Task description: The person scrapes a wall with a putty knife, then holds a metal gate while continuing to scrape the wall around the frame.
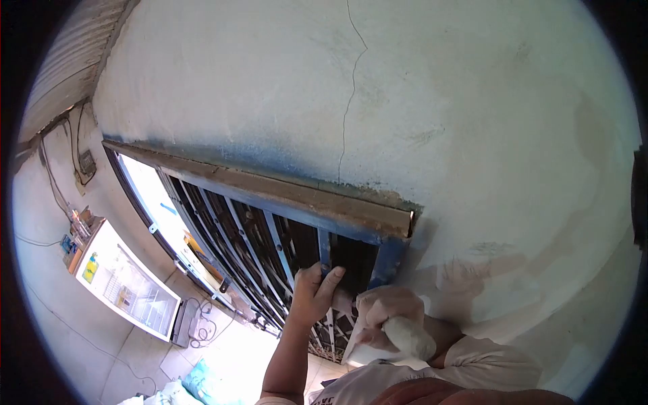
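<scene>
A folding metal gate with blue-grey bars fills the doorway below a wooden lintel. My left hand is closed round one of its upright bars, near the right end, with the thumb pointing up. Close to the blue door frame, my right hand is curled into a fist, slightly blurred. A pale, rounded, cloth-like bundle shows at the underside of that fist. What the fingertips of my right hand touch is hidden.
A white glass-front display fridge stands at the left, with small items on top. Cables lie on the floor beside it. Blue and white bags sit at the bottom. A cracked plaster wall rises above the lintel.
</scene>
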Available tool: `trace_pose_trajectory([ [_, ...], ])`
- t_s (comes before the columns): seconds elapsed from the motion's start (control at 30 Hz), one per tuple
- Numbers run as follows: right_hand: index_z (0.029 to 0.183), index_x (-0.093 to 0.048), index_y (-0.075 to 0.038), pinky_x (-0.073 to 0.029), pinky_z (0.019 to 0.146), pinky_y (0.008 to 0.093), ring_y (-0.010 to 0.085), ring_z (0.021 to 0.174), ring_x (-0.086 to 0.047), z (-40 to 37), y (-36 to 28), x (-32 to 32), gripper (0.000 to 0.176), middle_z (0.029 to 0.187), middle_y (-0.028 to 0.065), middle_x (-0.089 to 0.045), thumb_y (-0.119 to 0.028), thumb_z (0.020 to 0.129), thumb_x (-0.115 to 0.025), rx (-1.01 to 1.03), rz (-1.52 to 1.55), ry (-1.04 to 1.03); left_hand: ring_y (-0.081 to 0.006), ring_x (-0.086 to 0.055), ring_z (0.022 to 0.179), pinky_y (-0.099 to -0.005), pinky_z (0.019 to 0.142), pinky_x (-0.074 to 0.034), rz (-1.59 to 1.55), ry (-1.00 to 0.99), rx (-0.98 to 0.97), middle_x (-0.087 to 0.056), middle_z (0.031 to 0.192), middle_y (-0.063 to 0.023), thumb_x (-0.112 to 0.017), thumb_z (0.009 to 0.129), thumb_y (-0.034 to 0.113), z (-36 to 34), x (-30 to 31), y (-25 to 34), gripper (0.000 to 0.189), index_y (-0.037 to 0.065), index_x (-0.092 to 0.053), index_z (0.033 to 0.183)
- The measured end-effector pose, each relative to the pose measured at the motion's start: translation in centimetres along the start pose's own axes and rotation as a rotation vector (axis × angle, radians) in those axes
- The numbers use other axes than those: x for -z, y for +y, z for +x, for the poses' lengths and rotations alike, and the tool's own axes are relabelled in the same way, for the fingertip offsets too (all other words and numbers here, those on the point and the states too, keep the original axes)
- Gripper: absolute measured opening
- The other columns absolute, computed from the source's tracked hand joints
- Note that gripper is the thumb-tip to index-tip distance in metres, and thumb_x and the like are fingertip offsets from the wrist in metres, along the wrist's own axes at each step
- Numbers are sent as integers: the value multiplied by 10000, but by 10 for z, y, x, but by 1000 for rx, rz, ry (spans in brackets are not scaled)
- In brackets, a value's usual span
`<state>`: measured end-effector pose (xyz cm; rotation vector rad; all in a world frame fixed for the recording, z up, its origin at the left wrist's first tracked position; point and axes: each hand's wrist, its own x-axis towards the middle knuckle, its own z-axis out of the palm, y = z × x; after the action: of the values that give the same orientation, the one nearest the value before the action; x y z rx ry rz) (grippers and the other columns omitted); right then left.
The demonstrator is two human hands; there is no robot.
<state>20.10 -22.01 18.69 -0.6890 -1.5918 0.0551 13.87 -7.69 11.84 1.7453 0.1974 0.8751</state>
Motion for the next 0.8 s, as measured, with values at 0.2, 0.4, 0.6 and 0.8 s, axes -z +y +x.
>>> trace_pose_trajectory([
  [0.2,621,-475,-23,-308,370,308,188,370,-437,-1,3,4,272,499,68,-481,-53,728,-723,15,32,-35,-96,-491,458,-257,425,-361,103,-6,-59,-528,519,-24,-545,898,260,0,3,2,356,6,-524,650],
  [0.4,644,-482,-28,-328,394,310,202,413,-496,-1,-7,7,240,536,83,-533,-10,724,-708,-60,8,-110,-93,-435,448,-277,432,-341,-80,40,-5,-454,473,-50,-599,861,198,-1,-2,-6,314,-7,-509,640],
  [0.6,638,-478,-36,-322,403,309,200,427,-508,0,-9,6,247,563,94,-559,-15,729,-707,-67,20,-127,-95,-418,431,-281,419,-321,-47,5,-42,-432,463,-51,-608,855,192,2,3,-2,341,-3,-480,607],
  [0.8,625,-471,-36,-300,392,310,196,411,-480,4,-18,0,272,534,78,-515,-39,723,-725,-25,-41,-129,-97,-412,441,-280,427,-323,33,14,-75,-422,467,-63,-616,852,210,3,5,-4,369,-3,-466,592],
])
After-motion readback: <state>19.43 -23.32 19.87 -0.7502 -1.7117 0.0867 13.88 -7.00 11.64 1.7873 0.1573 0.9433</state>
